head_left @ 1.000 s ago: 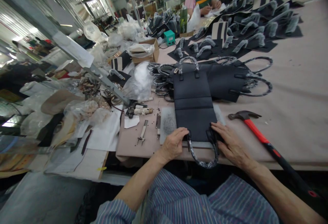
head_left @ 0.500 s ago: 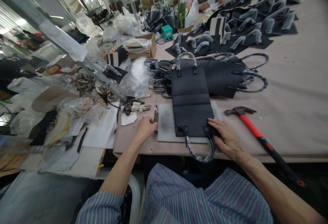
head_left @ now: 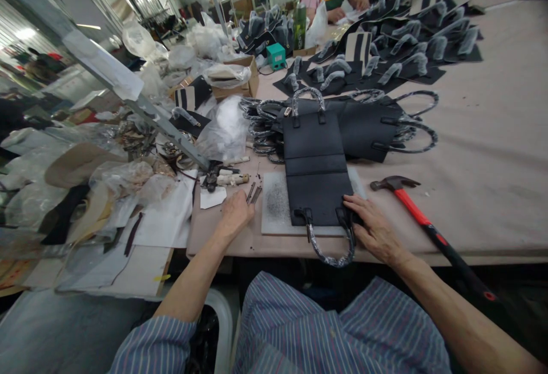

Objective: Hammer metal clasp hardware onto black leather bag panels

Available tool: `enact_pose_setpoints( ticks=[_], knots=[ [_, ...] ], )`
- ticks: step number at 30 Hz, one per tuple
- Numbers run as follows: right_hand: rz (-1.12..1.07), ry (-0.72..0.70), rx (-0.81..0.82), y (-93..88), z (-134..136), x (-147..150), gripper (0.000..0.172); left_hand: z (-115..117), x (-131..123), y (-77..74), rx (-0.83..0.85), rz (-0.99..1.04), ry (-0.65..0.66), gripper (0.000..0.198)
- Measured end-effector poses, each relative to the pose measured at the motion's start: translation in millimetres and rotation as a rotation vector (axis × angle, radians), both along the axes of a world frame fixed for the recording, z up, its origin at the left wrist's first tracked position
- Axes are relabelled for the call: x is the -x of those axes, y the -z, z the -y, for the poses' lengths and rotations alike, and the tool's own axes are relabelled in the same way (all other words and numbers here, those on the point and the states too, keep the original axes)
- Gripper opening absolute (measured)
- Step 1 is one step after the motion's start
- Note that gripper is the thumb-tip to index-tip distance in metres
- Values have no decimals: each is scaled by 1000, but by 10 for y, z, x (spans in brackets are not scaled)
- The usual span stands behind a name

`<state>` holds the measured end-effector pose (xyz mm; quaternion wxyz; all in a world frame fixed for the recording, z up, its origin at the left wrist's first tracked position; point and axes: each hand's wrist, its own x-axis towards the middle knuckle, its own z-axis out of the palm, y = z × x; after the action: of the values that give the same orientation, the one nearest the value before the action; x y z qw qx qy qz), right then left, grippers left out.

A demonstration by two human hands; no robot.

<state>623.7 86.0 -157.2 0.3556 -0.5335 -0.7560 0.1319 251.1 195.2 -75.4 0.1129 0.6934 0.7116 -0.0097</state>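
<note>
Black, seamed panel (head_left: 317,160) with plastic-wrapped handles (head_left: 329,260) lies under outstretched right fingers (head_left: 354,203); left fingers (head_left: 247,207) grip metal tools (head_left: 256,194).

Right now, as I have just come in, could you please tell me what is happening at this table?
The person's right hand rests at the near right corner of a black bag piece, which lies partly over a pale slab. The left hand is at some slim metal tools left of the slab; its grip is partly hidden. A hammer lies on the table to the right.
</note>
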Motion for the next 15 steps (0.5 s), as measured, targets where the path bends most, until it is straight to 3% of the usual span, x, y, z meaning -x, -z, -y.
enact_pose_setpoints(
  ticks=[4,9,15],
  knots=[
    [-4,8,3,-38,-1,12,55,22,-94,41,-22,-37,99,18],
    [-10,-4,11,-94,7,29,55,-183,-127,101,87,-67,65,26],
    [-16,12,15,-103,9,39,57,-413,-102,72,253,-73,44,10]
  ],
)
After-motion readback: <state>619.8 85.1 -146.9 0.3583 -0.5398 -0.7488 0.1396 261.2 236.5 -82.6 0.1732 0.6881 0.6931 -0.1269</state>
